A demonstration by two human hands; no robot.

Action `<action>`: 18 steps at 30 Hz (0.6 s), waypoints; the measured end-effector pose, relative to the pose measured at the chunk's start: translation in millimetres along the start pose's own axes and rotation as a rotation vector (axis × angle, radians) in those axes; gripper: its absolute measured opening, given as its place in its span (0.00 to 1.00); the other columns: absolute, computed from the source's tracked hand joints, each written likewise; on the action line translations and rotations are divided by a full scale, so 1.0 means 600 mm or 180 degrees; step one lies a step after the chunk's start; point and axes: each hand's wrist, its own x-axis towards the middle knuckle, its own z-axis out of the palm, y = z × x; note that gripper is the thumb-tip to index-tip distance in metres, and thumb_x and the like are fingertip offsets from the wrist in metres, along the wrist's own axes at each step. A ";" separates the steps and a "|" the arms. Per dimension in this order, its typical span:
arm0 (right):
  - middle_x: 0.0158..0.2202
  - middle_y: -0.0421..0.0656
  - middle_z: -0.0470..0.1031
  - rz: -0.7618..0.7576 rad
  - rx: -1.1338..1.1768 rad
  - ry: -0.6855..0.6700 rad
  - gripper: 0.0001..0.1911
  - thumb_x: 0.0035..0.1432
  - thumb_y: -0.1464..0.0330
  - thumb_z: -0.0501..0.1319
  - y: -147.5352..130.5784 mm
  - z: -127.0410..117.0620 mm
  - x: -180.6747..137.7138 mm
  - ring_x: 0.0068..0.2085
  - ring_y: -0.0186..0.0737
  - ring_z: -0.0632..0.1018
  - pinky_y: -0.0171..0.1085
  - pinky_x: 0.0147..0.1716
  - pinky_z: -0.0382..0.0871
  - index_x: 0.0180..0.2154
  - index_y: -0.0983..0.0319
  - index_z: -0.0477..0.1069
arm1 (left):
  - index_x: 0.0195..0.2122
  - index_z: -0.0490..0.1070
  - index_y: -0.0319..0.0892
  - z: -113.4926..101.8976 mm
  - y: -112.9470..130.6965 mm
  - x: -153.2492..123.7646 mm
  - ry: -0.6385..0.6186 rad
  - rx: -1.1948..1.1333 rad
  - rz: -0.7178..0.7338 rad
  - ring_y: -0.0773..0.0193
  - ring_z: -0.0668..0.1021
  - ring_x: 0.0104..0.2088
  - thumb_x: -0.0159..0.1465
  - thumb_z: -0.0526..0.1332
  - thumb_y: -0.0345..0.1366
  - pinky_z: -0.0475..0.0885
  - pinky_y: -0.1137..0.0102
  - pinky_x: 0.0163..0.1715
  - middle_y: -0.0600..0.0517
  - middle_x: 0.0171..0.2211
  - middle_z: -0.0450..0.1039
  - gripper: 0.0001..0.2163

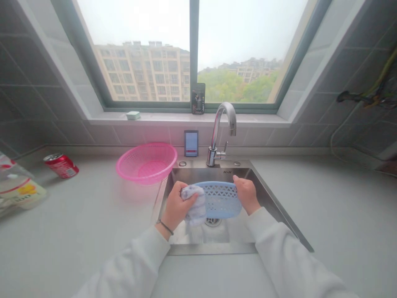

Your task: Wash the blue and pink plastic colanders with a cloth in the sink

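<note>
Over the sink (182,249), a light blue plastic basket (221,205) with rows of holes is held up between my hands. My right hand (247,193) grips its right end, thumb at the rim. My left hand (178,207) is closed on a pale, bunched cloth (197,209) that lies against the basket's left end and hides it. Whether the left fingers also hold the basket's rim is hidden by the cloth. Below the basket, the drain (213,222) shows at the sink bottom.
Behind the sink stands a chrome faucet (214,136). A pink basket (147,179) sits at the sink's left edge. A red can (61,165) and plastic packaging (21,192) lie further left. A phone-like device (191,143) leans on the back wall; a small box (133,115) is on the sill.
</note>
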 end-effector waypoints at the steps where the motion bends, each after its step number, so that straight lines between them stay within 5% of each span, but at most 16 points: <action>1: 0.15 0.35 0.47 -0.0037 -0.0038 -0.0059 0.26 0.57 0.51 0.52 -0.002 0.003 -0.001 0.20 0.30 0.54 0.36 0.21 0.45 0.16 0.57 0.46 | 0.34 0.65 0.43 0.000 0.001 -0.001 -0.0052 0.0026 0.0017 0.66 0.71 0.29 0.57 0.66 0.42 0.66 0.71 0.31 0.57 0.28 0.66 0.12; 11: 0.13 0.33 0.51 0.0373 0.0999 0.0268 0.27 0.57 0.51 0.57 0.030 -0.029 0.013 0.18 0.30 0.55 0.35 0.19 0.49 0.16 0.58 0.53 | 0.35 0.66 0.42 -0.023 0.001 0.016 0.0320 -0.0119 -0.0325 0.64 0.73 0.32 0.56 0.66 0.43 0.69 0.68 0.35 0.55 0.30 0.69 0.13; 18: 0.14 0.34 0.53 0.0158 0.0450 0.0171 0.27 0.58 0.51 0.55 0.015 -0.004 0.005 0.19 0.30 0.56 0.35 0.21 0.49 0.16 0.58 0.51 | 0.35 0.65 0.42 -0.007 0.006 0.003 -0.0015 -0.0406 -0.0195 0.66 0.72 0.30 0.56 0.67 0.42 0.69 0.71 0.32 0.57 0.28 0.67 0.13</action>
